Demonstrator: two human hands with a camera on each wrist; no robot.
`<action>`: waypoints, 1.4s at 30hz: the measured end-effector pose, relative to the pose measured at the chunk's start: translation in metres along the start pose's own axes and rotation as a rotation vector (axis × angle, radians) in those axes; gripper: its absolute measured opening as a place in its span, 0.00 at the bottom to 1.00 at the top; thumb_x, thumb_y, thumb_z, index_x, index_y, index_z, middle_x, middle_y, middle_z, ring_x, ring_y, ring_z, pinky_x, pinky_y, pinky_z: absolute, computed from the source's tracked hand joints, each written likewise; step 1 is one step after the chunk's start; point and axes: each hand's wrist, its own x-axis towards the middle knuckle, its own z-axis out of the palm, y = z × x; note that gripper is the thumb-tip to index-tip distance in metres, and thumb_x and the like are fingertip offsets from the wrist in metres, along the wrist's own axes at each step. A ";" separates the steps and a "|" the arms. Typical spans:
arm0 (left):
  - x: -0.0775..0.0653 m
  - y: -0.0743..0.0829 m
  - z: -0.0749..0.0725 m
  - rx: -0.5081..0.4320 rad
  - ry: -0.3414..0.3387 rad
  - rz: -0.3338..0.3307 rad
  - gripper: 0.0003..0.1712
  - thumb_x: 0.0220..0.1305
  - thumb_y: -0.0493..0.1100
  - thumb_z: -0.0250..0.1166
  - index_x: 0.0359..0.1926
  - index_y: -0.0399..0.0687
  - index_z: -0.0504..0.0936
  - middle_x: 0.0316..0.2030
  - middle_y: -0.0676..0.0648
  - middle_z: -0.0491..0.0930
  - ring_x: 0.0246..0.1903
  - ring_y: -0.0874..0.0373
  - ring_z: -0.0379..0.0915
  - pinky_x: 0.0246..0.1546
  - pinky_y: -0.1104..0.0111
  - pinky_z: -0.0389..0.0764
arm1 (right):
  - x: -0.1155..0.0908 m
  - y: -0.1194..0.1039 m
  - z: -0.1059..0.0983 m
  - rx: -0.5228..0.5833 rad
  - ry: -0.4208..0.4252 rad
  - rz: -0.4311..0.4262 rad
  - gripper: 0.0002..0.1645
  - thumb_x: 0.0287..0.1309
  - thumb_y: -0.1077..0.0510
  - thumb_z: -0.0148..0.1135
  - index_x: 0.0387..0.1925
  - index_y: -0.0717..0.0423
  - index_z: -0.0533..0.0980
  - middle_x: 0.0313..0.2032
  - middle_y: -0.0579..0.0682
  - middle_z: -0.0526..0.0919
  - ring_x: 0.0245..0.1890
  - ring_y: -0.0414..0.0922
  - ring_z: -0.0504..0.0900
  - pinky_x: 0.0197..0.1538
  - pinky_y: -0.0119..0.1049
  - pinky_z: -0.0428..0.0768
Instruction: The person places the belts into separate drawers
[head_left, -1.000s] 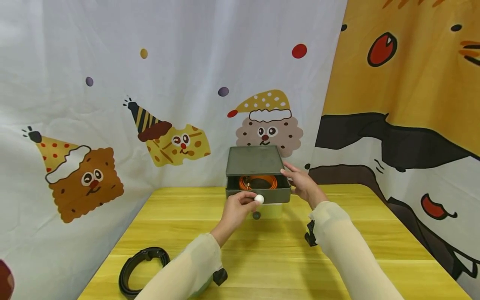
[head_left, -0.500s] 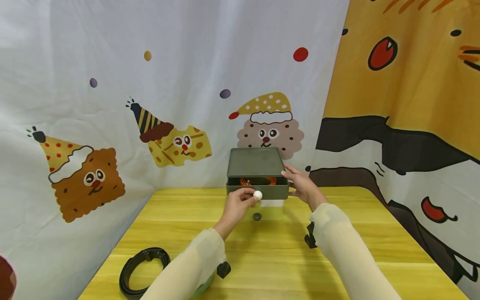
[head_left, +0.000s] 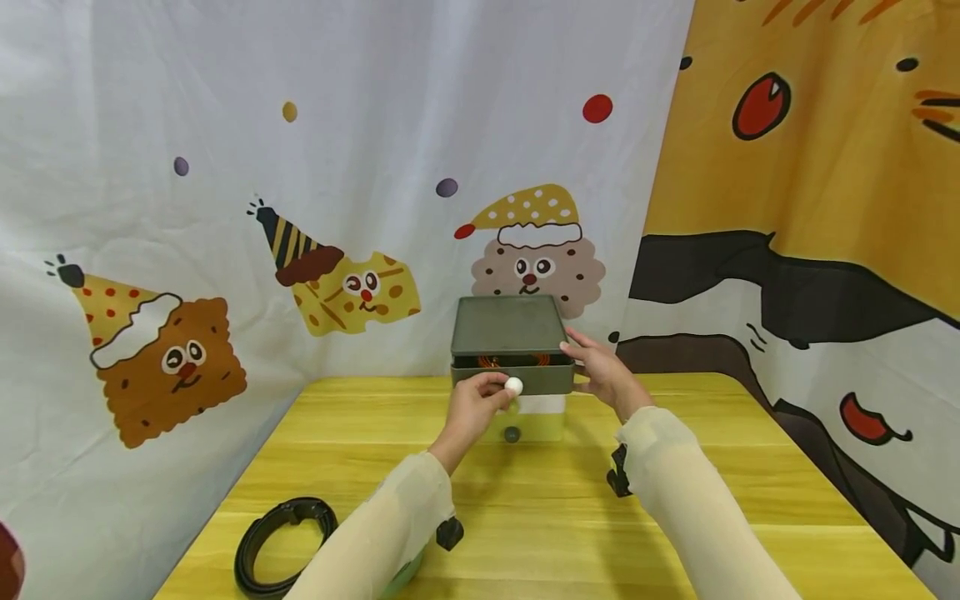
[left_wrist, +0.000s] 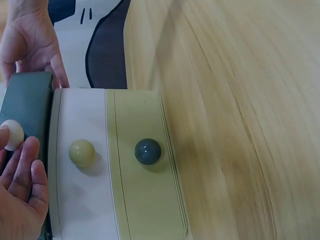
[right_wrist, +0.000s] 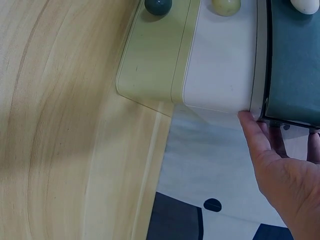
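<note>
A small desktop drawer unit (head_left: 510, 323) with a dark green top stands at the back of the table. Its dark green top drawer (head_left: 547, 381) is partly out, and an orange coiled cable (head_left: 542, 360) shows through the narrow gap. With thumb and fingers, my left hand (head_left: 469, 410) pinches the white round knob (head_left: 513, 386) on that drawer. Against the unit's right side, the extended fingers of my right hand (head_left: 609, 377) rest. Below, in the left wrist view, are a white drawer with a yellowish knob (left_wrist: 82, 153) and a yellow-green one with a dark knob (left_wrist: 148, 151).
A coiled black belt (head_left: 251, 550) lies at the table's front left. A green object (head_left: 405, 577) is mostly hidden under the left sleeve. Behind the wooden table (head_left: 540, 517) hangs a cartoon-printed curtain (head_left: 390, 150).
The top drawer has slid inward with my left hand on its knob, so less of the orange cable shows. My right hand has stayed at the unit's side.
</note>
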 end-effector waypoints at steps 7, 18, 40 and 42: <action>0.004 -0.001 0.001 0.003 0.013 0.011 0.11 0.62 0.35 0.70 0.46 0.38 0.84 0.32 0.44 0.86 0.30 0.50 0.83 0.41 0.47 0.81 | 0.000 0.001 0.001 0.003 0.006 -0.002 0.40 0.75 0.50 0.52 0.79 0.35 0.46 0.78 0.51 0.34 0.75 0.62 0.39 0.69 0.64 0.56; 0.013 -0.003 0.002 0.018 0.024 0.016 0.11 0.63 0.36 0.69 0.47 0.39 0.85 0.33 0.44 0.86 0.36 0.36 0.82 0.40 0.51 0.82 | 0.001 -0.001 -0.001 0.007 0.009 -0.004 0.40 0.75 0.50 0.51 0.79 0.36 0.44 0.78 0.53 0.35 0.75 0.62 0.42 0.68 0.64 0.56; 0.027 -0.013 0.000 0.028 0.047 0.014 0.11 0.64 0.36 0.69 0.47 0.38 0.84 0.33 0.43 0.86 0.32 0.47 0.84 0.39 0.55 0.83 | 0.000 -0.003 0.006 0.019 0.018 0.005 0.39 0.75 0.51 0.50 0.79 0.39 0.45 0.75 0.57 0.53 0.73 0.60 0.54 0.67 0.63 0.60; 0.027 -0.012 0.001 0.027 0.039 0.009 0.11 0.64 0.36 0.69 0.47 0.38 0.84 0.34 0.43 0.86 0.32 0.47 0.84 0.39 0.56 0.83 | 0.000 -0.003 0.005 0.020 0.023 0.005 0.39 0.76 0.51 0.50 0.79 0.39 0.45 0.75 0.57 0.53 0.73 0.60 0.54 0.67 0.63 0.60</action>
